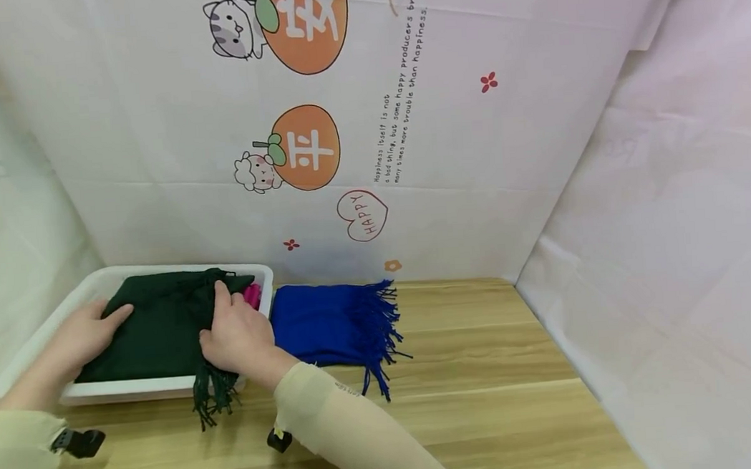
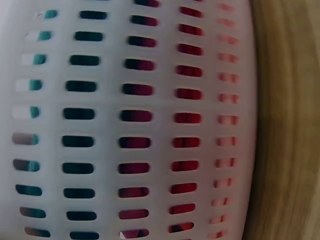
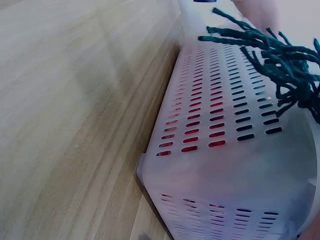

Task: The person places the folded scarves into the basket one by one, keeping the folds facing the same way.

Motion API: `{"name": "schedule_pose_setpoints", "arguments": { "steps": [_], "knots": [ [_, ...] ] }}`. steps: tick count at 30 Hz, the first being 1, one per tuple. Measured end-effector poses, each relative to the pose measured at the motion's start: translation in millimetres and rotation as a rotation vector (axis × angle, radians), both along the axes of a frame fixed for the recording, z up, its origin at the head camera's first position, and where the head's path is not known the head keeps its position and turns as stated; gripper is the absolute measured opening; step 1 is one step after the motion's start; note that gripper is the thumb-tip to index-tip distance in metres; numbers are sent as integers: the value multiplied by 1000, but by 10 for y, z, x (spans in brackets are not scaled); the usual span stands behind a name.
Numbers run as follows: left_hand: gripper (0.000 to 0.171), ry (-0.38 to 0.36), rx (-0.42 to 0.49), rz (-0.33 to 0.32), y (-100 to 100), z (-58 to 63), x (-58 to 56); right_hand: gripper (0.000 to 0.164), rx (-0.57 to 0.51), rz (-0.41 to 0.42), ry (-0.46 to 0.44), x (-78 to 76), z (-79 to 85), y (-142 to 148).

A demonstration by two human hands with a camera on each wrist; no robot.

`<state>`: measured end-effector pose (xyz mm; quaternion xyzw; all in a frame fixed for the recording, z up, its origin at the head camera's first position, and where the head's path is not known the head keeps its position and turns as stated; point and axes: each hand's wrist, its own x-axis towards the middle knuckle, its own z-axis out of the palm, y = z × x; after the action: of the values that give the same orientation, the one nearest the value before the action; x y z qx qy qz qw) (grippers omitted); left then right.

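A folded dark green scarf (image 1: 155, 327) with a knotted fringe lies at the top of a white slotted plastic basket (image 1: 133, 390). My left hand (image 1: 85, 337) grips the scarf's left edge, thumb on top and the other fingers mostly hidden behind the edge. At the fringed end my right hand (image 1: 243, 337) holds the cloth, index finger and thumb against it. Green fringe (image 3: 295, 75) hangs over the basket's front rim. Something bright pink (image 1: 252, 295) shows in the basket beside the right hand. Red and dark cloth appears through the slots in the left wrist view.
Just right of the basket, a folded blue scarf (image 1: 316, 325) with fringe lies on the wooden table (image 1: 489, 400). A printed white sheet (image 1: 448, 158) hangs behind the table, and white curtains (image 1: 687, 258) stand at both sides.
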<state>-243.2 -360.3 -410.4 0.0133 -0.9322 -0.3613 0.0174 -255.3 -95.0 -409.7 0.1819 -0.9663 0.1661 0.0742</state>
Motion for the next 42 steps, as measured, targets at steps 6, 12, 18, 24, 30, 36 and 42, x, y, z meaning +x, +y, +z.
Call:
{"name": "schedule_pose_setpoints", "arguments": {
  "steps": [6,12,18,24,30,36,42],
  "knots": [
    [85,97,-268,24,95,2,26,73,35,-18,65,8,-42,39],
    [83,197,-416,60,293,-7,89,78,102,55,86,-35,-76,110],
    [86,219,-446,-41,405,-53,109,98,166,157,42,-61,-52,178],
    [99,127,-470,-157,371,-104,95,115,255,224,-15,-106,5,235],
    [109,72,-498,-177,324,-166,53,108,404,240,-32,-121,57,223],
    [114,35,-545,-171,322,-184,42,89,491,226,-67,-106,91,153],
    [114,25,-546,-162,335,-166,53,88,484,235,-68,-111,84,133]
  ]
}}
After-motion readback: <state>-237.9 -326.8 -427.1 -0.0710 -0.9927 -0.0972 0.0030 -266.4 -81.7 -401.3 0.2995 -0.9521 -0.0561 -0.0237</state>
